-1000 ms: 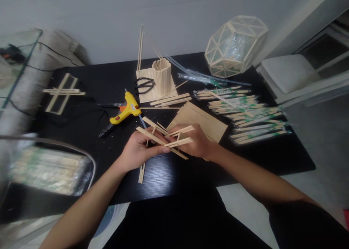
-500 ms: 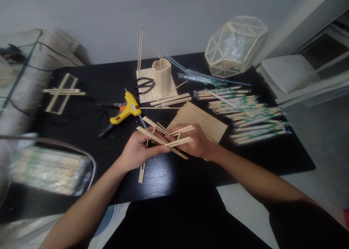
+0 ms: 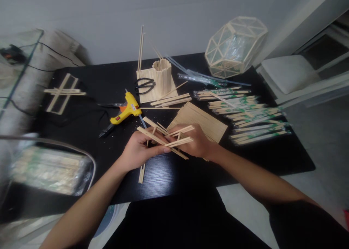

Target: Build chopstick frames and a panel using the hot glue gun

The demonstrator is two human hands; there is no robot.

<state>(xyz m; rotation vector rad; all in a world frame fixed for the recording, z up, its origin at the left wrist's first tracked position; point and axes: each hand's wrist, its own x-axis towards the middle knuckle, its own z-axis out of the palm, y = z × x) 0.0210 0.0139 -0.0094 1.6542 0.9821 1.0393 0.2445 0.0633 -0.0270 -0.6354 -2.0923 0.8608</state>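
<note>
Between my two hands is a small crossed frame of wooden sticks (image 3: 152,135), raised above the front of the black table. My left hand (image 3: 139,151) is closed round its left side, the thumb pressed along the lower stick. On the right, my right hand (image 3: 199,141) grips the other end, its fingers partly hidden behind the sticks. A few loose sticks (image 3: 141,173) lie below my left hand. Just behind my right hand rests a flat panel of sticks (image 3: 201,120). A yellow glue gun (image 3: 127,111) lies beyond my left hand.
At the back, black-handled scissors (image 3: 144,85) lie on a stick base beside a stick cup (image 3: 162,74). Wrapped stick bundles (image 3: 245,111) fill the right side. A faceted stick frame (image 3: 236,47) stands at the back right, another crossed frame (image 3: 64,92) at the left.
</note>
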